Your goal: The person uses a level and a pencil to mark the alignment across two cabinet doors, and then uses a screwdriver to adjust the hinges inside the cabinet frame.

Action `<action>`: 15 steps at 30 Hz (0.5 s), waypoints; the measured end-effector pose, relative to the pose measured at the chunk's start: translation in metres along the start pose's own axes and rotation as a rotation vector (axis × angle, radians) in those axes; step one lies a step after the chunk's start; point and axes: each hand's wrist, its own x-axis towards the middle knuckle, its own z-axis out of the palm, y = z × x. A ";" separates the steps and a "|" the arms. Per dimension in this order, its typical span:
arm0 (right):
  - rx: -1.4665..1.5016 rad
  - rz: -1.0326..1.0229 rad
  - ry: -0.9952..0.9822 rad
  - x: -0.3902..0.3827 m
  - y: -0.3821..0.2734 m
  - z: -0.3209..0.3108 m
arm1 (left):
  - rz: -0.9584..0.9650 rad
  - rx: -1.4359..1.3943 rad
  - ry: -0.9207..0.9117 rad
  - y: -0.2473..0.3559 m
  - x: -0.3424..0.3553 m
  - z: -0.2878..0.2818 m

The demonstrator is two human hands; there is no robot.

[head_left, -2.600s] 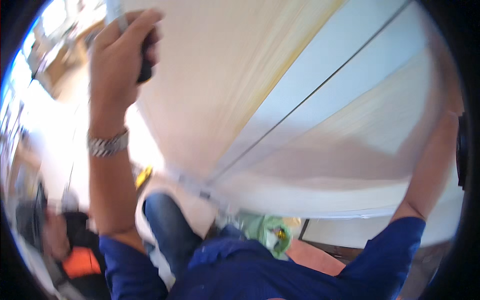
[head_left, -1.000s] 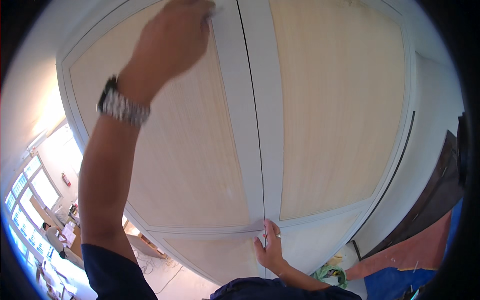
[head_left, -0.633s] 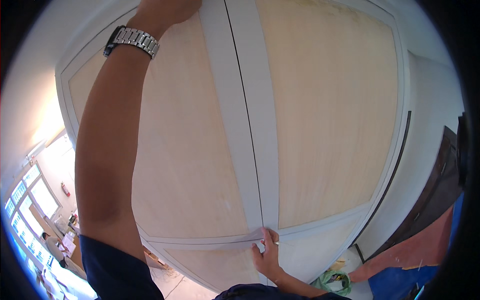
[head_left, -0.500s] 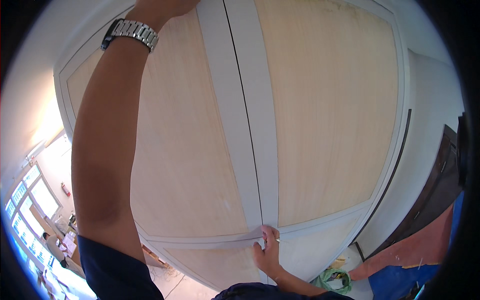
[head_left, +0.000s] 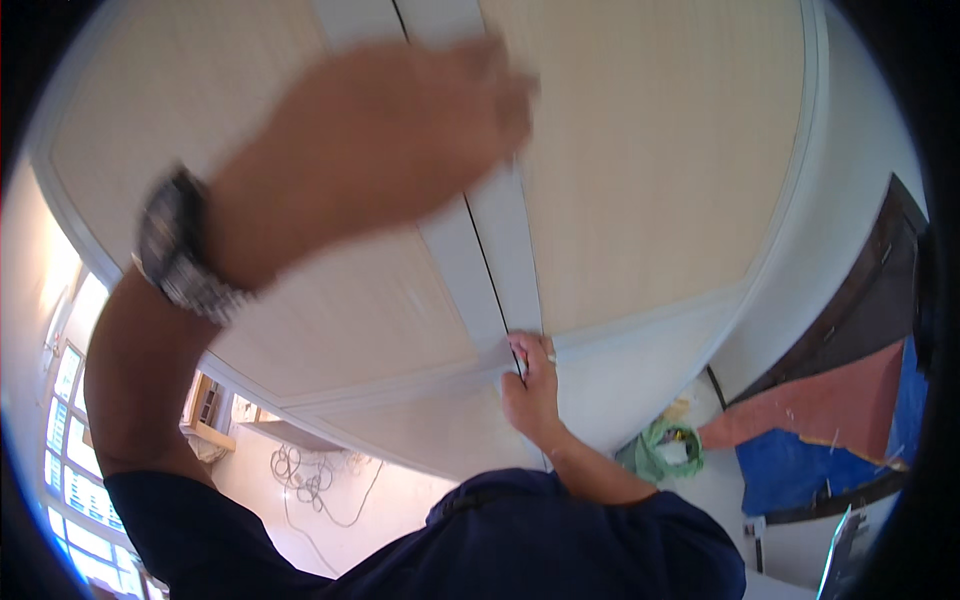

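Two tall cabinet doors (head_left: 660, 170) with pale wood-look panels and whitish frames stand before me, a narrow dark gap running between them. My left hand (head_left: 400, 130), a metal-band watch (head_left: 180, 245) on its wrist, is raised across the upper part of the gap. Motion smears its fingers, so their grip is unclear. Lower down, my right hand (head_left: 532, 395) is closed at the gap, by the cross rail. Its fingers are pinched together; a small reddish bit shows between them, too little to name.
At lower right lies a green plastic bag (head_left: 665, 450) with things in it, beside red and blue sheets (head_left: 820, 405). A dark door (head_left: 865, 270) lies behind them. Tangled cable (head_left: 305, 475) spreads over the floor at lower left, near a wooden piece of furniture (head_left: 208, 415).
My left hand has come down from the top of the doors and across to the right, in front of the gap. My right hand stays pinched at the gap; the view has shifted.
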 end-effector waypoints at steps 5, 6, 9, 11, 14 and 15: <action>0.076 0.020 -0.016 0.005 -0.003 0.006 | 0.149 -0.279 -0.320 0.077 -0.036 0.043; 0.070 0.037 -0.019 0.004 -0.004 0.004 | 0.124 -0.276 -0.261 0.082 -0.041 0.054; 0.072 0.076 -0.026 0.005 -0.003 0.002 | 0.070 -0.281 -0.257 0.086 -0.040 0.054; 0.164 0.091 -0.093 0.006 0.002 -0.001 | 0.082 -0.278 -0.277 0.087 -0.042 0.047; 0.201 0.111 -0.292 0.014 0.018 -0.018 | 0.080 -0.197 -0.332 0.095 -0.047 0.033; 0.202 0.121 -0.286 0.016 0.024 -0.022 | 0.073 -0.127 -0.363 0.101 -0.048 0.029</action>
